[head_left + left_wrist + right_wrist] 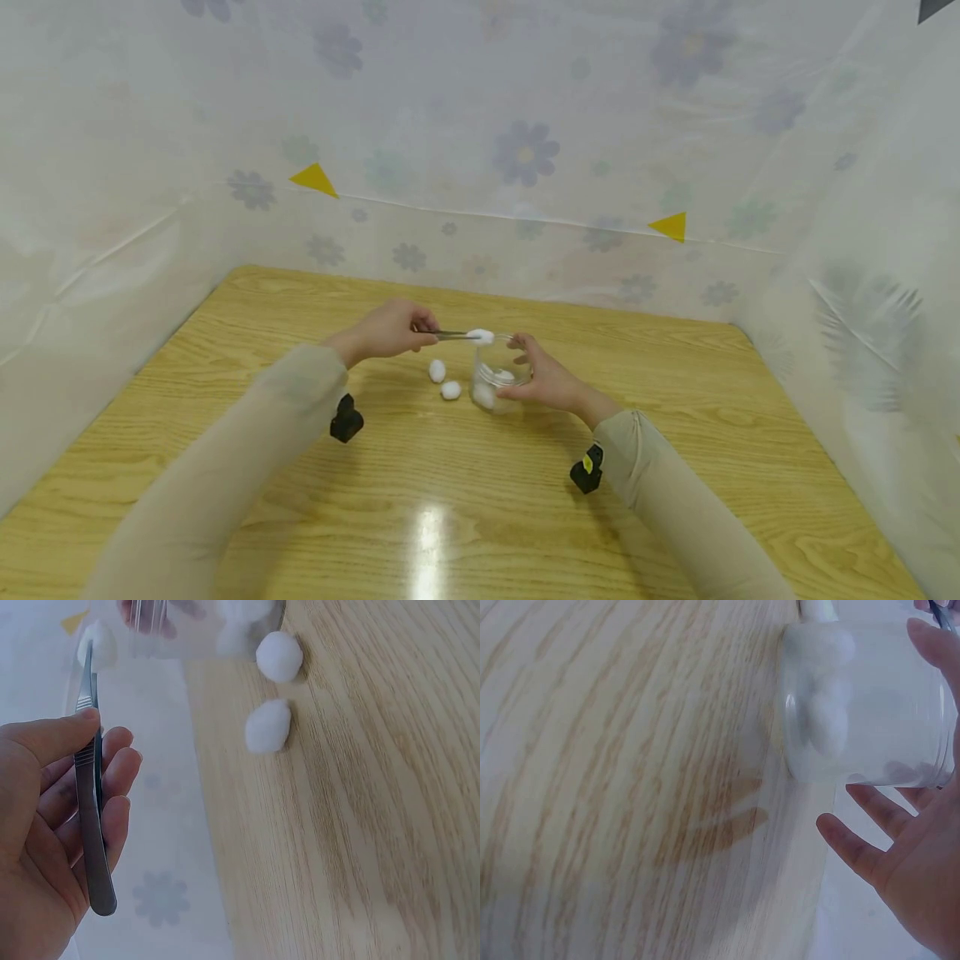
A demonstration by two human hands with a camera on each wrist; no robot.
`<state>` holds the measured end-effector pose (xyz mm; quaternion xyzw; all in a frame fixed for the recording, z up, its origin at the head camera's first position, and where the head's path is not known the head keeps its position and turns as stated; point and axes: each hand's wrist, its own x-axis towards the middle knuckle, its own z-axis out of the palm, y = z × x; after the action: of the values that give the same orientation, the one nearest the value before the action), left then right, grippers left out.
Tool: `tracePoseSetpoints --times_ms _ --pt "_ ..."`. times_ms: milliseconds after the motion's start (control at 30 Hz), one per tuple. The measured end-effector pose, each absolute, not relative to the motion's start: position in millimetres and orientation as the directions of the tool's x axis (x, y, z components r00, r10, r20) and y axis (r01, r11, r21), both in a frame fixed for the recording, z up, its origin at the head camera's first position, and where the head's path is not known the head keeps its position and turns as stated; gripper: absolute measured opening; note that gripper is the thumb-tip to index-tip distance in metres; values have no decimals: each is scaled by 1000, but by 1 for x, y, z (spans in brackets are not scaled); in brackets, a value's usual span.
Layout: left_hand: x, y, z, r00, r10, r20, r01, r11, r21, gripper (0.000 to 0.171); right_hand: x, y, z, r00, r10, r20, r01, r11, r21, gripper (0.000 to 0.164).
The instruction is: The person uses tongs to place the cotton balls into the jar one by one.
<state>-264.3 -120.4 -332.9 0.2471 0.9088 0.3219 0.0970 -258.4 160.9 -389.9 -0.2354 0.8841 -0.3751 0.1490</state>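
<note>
Metal tweezers (88,795) lie between the thumb and fingers of my left hand (393,327). Their tips pinch a white cotton ball (481,337), which is level with the mouth of a clear glass jar (892,697), at its left side. My right hand (551,379) holds the jar from the right, thumb on the near side and fingers round the far side. Several cotton balls (829,697) show through the glass at the bottom of the jar. On the table left of it lie two loose cotton balls, one farther back (437,371) and one nearer (451,390).
The wood-grain table (450,467) runs back to a pale flower-printed curtain (450,125), which also hangs at both sides. Two yellow triangles, one left (316,180) and one right (671,226), mark the back curtain. Each wrist carries a small black camera.
</note>
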Motion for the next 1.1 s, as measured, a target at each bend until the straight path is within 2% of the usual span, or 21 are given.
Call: tracePoseSetpoints --times_ms 533,1100 --pt "-266 -108 -334 -847 531 -2 421 674 608 21 -259 161 -391 -847 -527 -76 -311 606 -732 85" --pt "-267 -96 -336 -837 545 -37 403 662 632 22 -259 161 -390 -847 -519 -110 -269 598 -755 92"
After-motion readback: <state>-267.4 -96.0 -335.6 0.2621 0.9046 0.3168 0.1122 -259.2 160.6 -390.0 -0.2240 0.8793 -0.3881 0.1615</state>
